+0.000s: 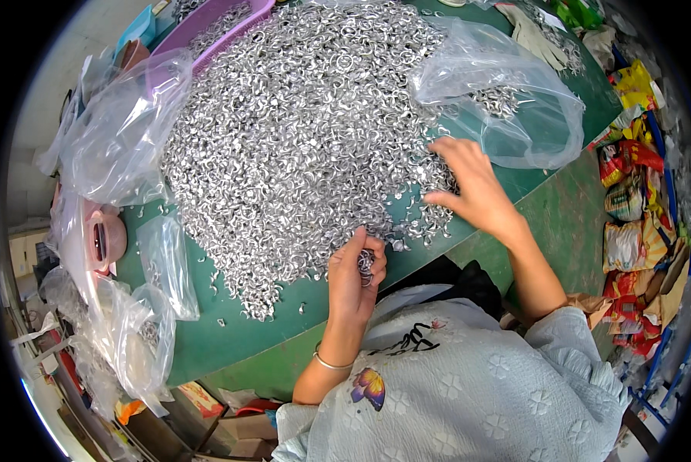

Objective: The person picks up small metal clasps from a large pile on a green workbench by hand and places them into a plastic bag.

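Observation:
A wide heap of small silvery curved metal pieces (299, 131) covers much of the green table (276, 339). At the heap's near edge, my left hand (354, 271) is closed around several silvery metal rings (365, 263), which show between the curled fingers. My right hand (469, 183) is at the heap's right edge, fingers apart and thumb spread, over loose pieces (430, 218). Nothing is seen gripped in it, though pieces lie right beside its fingertips.
A clear plastic bag (507, 100) with pieces inside lies at the far right; other clear bags (126, 131) lie left. A purple basin (207, 31) stands far left, a pink container (105, 239) at the left edge. Colourful packages (630, 231) fill a rack on the right.

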Demonstrator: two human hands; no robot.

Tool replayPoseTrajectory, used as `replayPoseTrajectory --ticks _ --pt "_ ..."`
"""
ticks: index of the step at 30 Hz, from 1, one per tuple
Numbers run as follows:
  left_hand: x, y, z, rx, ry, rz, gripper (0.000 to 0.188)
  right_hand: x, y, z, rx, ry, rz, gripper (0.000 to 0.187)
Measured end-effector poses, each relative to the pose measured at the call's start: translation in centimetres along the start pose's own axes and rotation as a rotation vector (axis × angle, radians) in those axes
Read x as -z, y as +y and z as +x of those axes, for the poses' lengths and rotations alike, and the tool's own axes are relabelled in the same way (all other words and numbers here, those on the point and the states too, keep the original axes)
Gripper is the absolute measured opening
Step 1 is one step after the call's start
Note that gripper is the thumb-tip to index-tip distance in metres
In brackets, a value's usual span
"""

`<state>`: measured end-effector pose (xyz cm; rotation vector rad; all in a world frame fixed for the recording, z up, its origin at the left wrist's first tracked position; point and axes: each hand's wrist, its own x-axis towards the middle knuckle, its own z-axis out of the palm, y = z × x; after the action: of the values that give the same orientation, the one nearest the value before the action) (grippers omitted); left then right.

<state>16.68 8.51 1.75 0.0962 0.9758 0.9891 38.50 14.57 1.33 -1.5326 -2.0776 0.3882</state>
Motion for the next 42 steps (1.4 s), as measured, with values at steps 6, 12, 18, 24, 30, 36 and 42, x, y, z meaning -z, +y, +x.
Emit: replayPoseTrajectory --ticks 6,12,18,24,30,36,42 --pt "0.0 0.0 0.1 -0.006 -0.003 -0.017 0.029 -1.5 -1.5 -0.2 -0.044 -0.040 -0.106 0.045" --pt "0.0 -0.1 0.0 -0.022 0.007 -0.016 0.027 -2.8 -0.9 0.0 0.034 0.138 0.103 0.032" --pt "-0.1 -0.1 0.1 -0.013 0.007 -0.016 0.026 -1.9 -0.1 1.4 -0.436 0.136 0.961 0.022" --pt "0.2 -0.1 0.2 -0.016 0.000 -0.069 0.028 0.6 1.0 1.5 -0.579 0.096 1.416 0.029" --pt "0.0 0.0 0.0 -0.007 -0.026 -0.011 0.024 0.8 0.8 0.8 -0.136 0.137 0.454 0.012" --pt "-0.6 0.3 -0.4 0.000 -0.086 0.003 0.023 -1.4 -0.6 0.8 -0.052 0.092 0.052 0.007" --pt "-0.8 0.3 -0.4 -0.017 -0.103 0.032 0.024 -0.9 -0.1 0.9 -0.427 0.082 0.797 0.016"
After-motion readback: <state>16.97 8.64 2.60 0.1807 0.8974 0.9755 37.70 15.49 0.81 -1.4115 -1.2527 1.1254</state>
